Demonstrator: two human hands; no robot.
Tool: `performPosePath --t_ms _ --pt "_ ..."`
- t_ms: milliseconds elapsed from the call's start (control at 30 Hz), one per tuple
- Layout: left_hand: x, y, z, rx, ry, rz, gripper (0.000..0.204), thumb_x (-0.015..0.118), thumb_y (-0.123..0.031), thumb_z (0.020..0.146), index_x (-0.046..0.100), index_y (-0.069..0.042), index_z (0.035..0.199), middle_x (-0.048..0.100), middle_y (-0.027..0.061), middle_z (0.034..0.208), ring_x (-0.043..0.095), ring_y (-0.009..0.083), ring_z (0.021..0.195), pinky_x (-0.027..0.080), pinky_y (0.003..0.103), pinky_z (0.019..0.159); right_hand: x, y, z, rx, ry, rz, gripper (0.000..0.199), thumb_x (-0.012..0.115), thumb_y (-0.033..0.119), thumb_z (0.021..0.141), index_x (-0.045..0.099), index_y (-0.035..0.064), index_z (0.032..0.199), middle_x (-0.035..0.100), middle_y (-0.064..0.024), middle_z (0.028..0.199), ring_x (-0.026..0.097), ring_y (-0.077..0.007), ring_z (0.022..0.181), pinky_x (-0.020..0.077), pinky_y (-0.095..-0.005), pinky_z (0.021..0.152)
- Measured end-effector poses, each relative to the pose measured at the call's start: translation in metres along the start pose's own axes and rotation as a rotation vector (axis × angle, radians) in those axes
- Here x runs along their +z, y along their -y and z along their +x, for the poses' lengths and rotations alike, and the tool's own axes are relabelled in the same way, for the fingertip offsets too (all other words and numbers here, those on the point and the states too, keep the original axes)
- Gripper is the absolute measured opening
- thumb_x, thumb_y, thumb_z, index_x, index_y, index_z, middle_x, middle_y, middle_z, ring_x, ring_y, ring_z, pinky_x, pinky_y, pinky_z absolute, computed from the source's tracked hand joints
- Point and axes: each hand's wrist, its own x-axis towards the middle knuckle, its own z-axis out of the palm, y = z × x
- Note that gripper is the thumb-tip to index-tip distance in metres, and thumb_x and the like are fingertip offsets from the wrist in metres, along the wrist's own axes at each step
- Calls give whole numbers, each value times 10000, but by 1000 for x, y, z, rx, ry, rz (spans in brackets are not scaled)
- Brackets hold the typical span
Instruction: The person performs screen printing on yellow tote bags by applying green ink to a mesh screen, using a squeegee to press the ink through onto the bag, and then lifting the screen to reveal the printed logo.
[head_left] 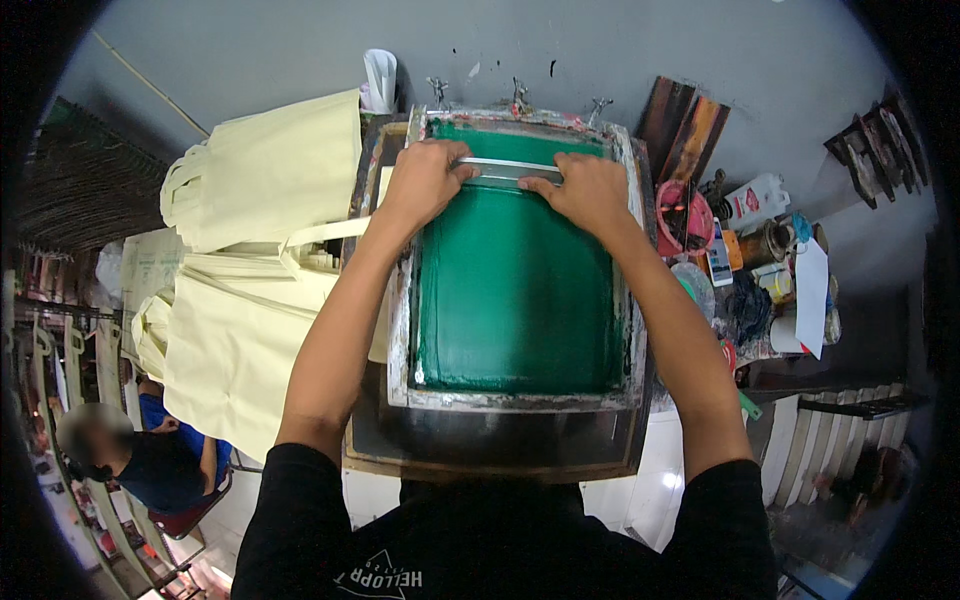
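Observation:
Both arms reach forward over a screen-printing frame (400, 330) with a green mesh (510, 290) stretched inside its worn, paint-stained border. A squeegee with a silvery bar (500, 168) lies crosswise near the far end of the mesh. My left hand (428, 182) is closed on its left end, thumb toward the near side. Its right end is gripped by my right hand (590, 190), the thumb along the near face. Metal clamps (519, 95) stand at the far edge of the frame, which rests on a dark board (490, 440).
Cream cloth bags (250, 340) are piled on the left, one strap reaching the frame. To the right sit a pink bucket (684, 222), a phone (719, 255), a white bottle (757, 200) and several tins. A grey wall (600, 40) stands behind. A person (160, 460) sits at the lower left.

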Motion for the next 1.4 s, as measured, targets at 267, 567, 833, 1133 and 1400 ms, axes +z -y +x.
performPosePath --t_ms 267,567,833,1133,1400 --pt "-6 -23 -72 27 -10 -63 262 747 -270 868 748 -43 999 706 184 891 675 373 829 514 445 756 -18 24 -66 -9 99 62 721 559 746 846 727 45 857 718 -169 789 717 -354 745 551 -473 624" --pt "-25 -75 -206 31 79 -85 229 792 -191 820 743 -30 975 707 146 910 660 326 873 512 421 765 -39 69 -193 -50 53 166 528 679 604 834 644 80 784 632 -109 727 660 -314 686 521 -444 589" --pt "-9 -57 -276 71 -140 10 1028 917 -280 667 377 -84 1520 528 209 1445 504 380 1340 324 541 1141 -32 74 -243 -121 -135 181 319 785 363 732 639 97 831 609 -54 818 629 -249 768 516 -395 634" --pt "-77 -70 -217 248 -633 -221 1355 930 -504 612 99 -101 1604 325 282 1576 374 416 1440 267 529 1188 -157 57 -183 -233 -631 14 259 759 264 677 680 120 878 659 -41 893 663 -247 831 542 -391 673" --pt "-33 43 -189 -286 25 213 942 828 -458 755 427 -18 1484 504 227 1433 443 391 1342 225 537 1166 -281 53 -62 -86 -547 50 318 742 317 850 768 73 1051 734 -162 864 701 -331 784 546 -406 732"
